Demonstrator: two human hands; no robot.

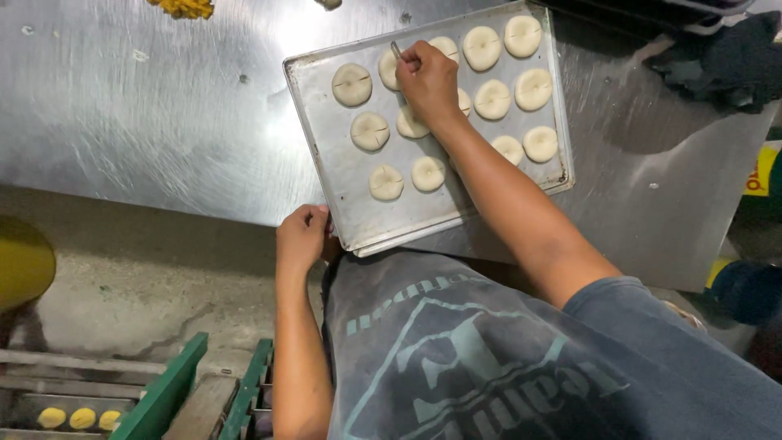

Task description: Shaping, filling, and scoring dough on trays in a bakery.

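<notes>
Right hand [428,81] reaches over a metal baking tray [326,73], fingers pinched around a thin metal tool [396,50], tip down on a dough round [390,70] in the far row; the hand covers part of that piece, so exact contact point is hard to tell. Left hand [301,238] grips the tray's near corner, fingers curled over the rim, thumb side tucked against it. Tray sits angled on a stainless steel table [147,106], its near edge overhanging the table edge toward the person's body. Pale flat dough rounds fill the tray in rough rows: the ones at left, like the scored round [352,85] and the one just below it [370,131], show a cut line across the top; the ones at right, like the round at the far right corner [522,36], show a dimple or faint mark, not sharp enough to read. Right forearm crosses over the middle rounds, hiding a few. Yellow crumbly bits [187,7] lie at the table's far edge, well apart from tray. Dark cloth [725,61] lies on the table at far right. Below left, a green metal frame [167,391] with three small yellow pieces [81,418] beside it on a lower level. Person wears a grey printed shirt [456,358].
</notes>
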